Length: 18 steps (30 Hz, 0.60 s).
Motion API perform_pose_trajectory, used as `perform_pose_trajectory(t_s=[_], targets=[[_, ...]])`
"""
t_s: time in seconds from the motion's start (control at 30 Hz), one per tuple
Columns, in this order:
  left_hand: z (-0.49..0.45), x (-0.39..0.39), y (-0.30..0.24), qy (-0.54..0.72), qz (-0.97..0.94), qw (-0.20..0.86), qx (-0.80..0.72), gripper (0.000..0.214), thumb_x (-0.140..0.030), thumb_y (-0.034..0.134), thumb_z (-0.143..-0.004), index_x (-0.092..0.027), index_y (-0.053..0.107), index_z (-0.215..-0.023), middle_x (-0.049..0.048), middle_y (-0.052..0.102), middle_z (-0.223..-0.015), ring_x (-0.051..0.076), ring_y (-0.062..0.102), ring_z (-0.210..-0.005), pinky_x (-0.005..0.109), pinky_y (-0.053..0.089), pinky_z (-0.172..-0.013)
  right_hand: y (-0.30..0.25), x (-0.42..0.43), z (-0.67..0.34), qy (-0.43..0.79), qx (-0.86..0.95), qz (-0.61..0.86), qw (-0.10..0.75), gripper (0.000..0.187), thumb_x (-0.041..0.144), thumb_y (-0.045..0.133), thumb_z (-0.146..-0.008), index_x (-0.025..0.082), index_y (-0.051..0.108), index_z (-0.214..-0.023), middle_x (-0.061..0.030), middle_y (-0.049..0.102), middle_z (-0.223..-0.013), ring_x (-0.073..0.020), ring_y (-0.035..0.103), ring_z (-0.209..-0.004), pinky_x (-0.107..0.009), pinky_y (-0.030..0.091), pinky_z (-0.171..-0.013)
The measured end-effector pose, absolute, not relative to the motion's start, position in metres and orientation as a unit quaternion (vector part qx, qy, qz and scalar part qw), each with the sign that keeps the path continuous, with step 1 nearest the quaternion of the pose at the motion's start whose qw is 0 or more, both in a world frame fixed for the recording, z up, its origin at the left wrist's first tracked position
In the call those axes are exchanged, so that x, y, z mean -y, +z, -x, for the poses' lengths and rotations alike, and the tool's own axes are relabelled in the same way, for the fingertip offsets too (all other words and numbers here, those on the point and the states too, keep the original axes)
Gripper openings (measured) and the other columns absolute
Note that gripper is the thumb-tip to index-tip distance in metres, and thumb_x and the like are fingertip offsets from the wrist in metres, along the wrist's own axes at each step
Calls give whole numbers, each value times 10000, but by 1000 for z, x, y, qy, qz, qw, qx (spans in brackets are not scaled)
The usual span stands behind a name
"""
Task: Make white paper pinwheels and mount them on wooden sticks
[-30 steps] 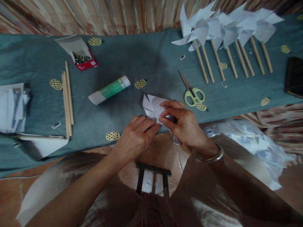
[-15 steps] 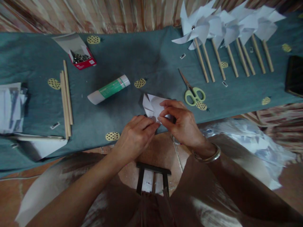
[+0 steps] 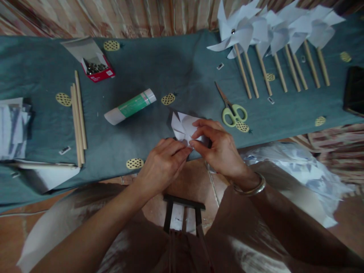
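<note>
A folded white paper piece (image 3: pixel 182 127) lies on the teal cloth (image 3: pixel 170 64) near the table's front edge. My right hand (image 3: pixel 220 149), with a metal bangle on the wrist, pinches the paper's folds from the right. Fingers of my left hand (image 3: pixel 162 165) are pressed together against the paper's lower left edge. Both hands meet at the paper's near corner, which they partly hide.
A green and white glue stick (image 3: pixel 131 107) lies left of the paper, green scissors (image 3: pixel 233 110) to the right. Several finished paper pinwheels (image 3: pixel 256 30) on wooden sticks lie at the back right. Loose sticks (image 3: pixel 77 117), a red pin box (image 3: pixel 96 68) and paper stacks (image 3: pixel 13 129) are at the left.
My hands stay on the paper; the right fingers have shifted slightly along the fold. The view has drifted a little.
</note>
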<state>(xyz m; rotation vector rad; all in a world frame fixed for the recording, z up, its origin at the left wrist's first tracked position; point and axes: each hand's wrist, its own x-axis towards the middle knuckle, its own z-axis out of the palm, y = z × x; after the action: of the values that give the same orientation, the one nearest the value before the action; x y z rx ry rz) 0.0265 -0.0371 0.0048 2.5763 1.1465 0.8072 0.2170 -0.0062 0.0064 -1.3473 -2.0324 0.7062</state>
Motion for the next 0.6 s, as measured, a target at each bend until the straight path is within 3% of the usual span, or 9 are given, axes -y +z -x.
perform_pose_trajectory(t_s=[0.6], targets=[[-27,37,4,282,-871,117,-385,137,-128,585,-941,-96,676,-1038,75,712,-888,192,642,-805,327,529,-713,7,8,-217,250,779,491,300,62,160,667,-844,202,677,-890,-99,690,-1183,-270,625,-1124,-474,506,-981]])
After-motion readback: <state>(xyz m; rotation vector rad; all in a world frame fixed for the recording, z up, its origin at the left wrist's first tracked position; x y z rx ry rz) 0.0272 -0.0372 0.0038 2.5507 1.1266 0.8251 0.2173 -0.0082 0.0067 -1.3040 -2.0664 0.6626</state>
